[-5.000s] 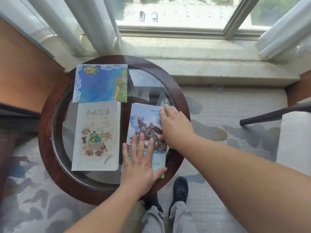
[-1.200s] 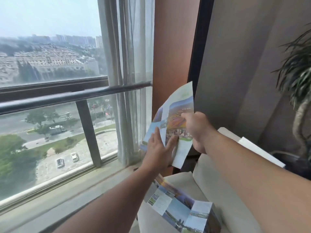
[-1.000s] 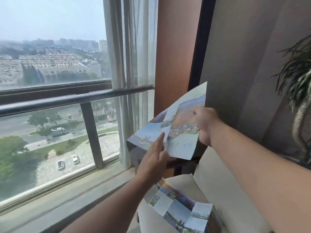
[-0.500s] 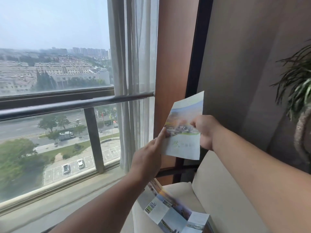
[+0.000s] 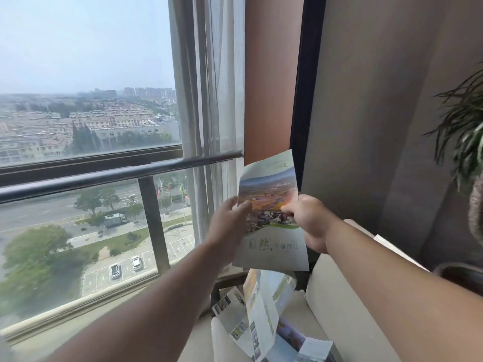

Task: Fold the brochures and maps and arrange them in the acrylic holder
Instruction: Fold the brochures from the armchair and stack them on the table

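I hold a folded brochure (image 5: 271, 220) with a landscape photo and green lettering up in front of the window corner. My left hand (image 5: 230, 228) grips its left edge, thumb on the front. My right hand (image 5: 311, 220) pinches its right edge. More panels of the brochure hang down below it. An unfolded brochure (image 5: 251, 320) with small photos lies lower on the cream chair seat. No acrylic holder is in view.
A cream armchair (image 5: 339, 309) stands below my hands, its backrest to the right. A window with a metal rail (image 5: 104, 176) and sheer curtain (image 5: 209, 100) fills the left. A potted plant (image 5: 465, 131) stands at the right edge.
Five seconds ago both hands pressed a brochure flat on a round glass table. Over the last second the open brochure in my hands has been folded shut into one panel.
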Demonstrator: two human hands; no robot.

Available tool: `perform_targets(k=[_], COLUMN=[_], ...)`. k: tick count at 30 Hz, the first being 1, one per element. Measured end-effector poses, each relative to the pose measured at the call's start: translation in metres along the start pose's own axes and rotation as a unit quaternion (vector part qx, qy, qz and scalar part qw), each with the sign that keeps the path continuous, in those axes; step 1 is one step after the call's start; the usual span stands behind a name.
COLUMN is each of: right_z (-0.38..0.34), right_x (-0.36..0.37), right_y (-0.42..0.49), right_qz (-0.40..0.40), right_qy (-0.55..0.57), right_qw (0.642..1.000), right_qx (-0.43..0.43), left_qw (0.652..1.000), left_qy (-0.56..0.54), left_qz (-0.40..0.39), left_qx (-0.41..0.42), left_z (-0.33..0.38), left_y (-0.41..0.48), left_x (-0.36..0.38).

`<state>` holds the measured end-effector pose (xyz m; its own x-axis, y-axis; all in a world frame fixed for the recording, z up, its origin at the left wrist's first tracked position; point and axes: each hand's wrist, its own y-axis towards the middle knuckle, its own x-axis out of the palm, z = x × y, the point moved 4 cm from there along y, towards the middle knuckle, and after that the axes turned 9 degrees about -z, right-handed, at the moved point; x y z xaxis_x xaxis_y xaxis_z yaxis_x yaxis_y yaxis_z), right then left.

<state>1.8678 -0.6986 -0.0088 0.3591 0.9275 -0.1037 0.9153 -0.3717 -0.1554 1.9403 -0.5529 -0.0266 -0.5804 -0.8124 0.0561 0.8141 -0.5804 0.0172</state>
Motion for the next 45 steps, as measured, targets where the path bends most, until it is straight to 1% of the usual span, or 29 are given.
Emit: perform_targets(k=[3, 5, 6, 8, 9, 11, 16, 21, 23, 27, 28, 31, 33, 35, 37, 42, 45], right_z=[0.004, 0.01, 0.015, 0.024, 0.028, 0.032, 0.025, 0.029, 0.03, 0.027, 0.026, 0.034, 0.042, 0.047, 0.045, 0.036, 0.032], right_x=[0.003, -0.001, -0.003, -0.002, 0.0, 0.003, 0.005, 0.008, 0.01, 0.007, 0.008, 0.014, 0.013, 0.014, 0.017, 0.025, 0.023], right_y=[-0.001, -0.001, -0.001, -0.001, -0.002, -0.003, -0.003, -0.01, -0.013, -0.006, -0.007, -0.019, -0.023, -0.028, -0.03, -0.035, -0.034], right_qz=[0.009, 0.03, 0.025, -0.029, -0.054, -0.079, -0.044, -0.101, -0.111, -0.053, -0.054, -0.113, -0.157, -0.188, -0.203, -0.175, -0.122], right_qy=[-0.006, 0.02, 0.049, 0.107, 0.118, 0.113, 0.105, 0.15, 0.152, 0.12, 0.112, 0.105, 0.072, 0.048, 0.049, 0.101, 0.148], right_qw=[1.0, 0.999, 0.998, 0.992, 0.987, 0.985, 0.99, 0.977, 0.976, 0.991, 0.991, 0.981, 0.973, 0.966, 0.963, 0.971, 0.978], right_qx=[-0.017, -0.021, -0.007, 0.06, 0.089, 0.102, 0.08, 0.114, 0.114, 0.038, 0.04, 0.119, 0.153, 0.173, 0.172, 0.131, 0.083], left_qw=[1.0, 0.999, 0.997, 0.989, 0.987, 0.987, 0.992, 0.986, 0.988, 0.995, 0.995, 0.993, 0.991, 0.99, 0.99, 0.989, 0.992], left_qy=[-0.012, -0.046, -0.072, -0.13, -0.14, -0.132, -0.098, -0.127, -0.113, -0.055, -0.055, -0.076, -0.088, -0.094, -0.1, -0.111, -0.096], left_qz=[0.018, -0.006, -0.024, -0.061, -0.075, -0.088, -0.071, -0.095, -0.091, -0.06, -0.056, -0.059, -0.064, -0.063, -0.058, -0.048, -0.038], left_qx=[-0.003, 0.009, 0.016, 0.027, 0.03, 0.031, 0.039, 0.051, 0.054, 0.053, 0.054, 0.066, 0.079, 0.082, 0.081, 0.079, 0.079], left_z=[0.006, 0.007, 0.007, 0.007, 0.008, 0.007, 0.004, 0.006, 0.006, 0.004, 0.004, 0.008, 0.012, 0.014, 0.012, 0.009, 0.01], left_y=[-0.001, -0.002, -0.003, -0.006, -0.008, -0.01, -0.017, -0.021, -0.023, -0.027, -0.029, -0.033, -0.034, -0.036, -0.037, -0.037, -0.034], left_x=[-0.006, -0.008, -0.009, -0.009, -0.009, -0.009, -0.012, -0.012, -0.013, -0.016, -0.016, -0.016, -0.016, -0.016, -0.017, -0.018, -0.019])
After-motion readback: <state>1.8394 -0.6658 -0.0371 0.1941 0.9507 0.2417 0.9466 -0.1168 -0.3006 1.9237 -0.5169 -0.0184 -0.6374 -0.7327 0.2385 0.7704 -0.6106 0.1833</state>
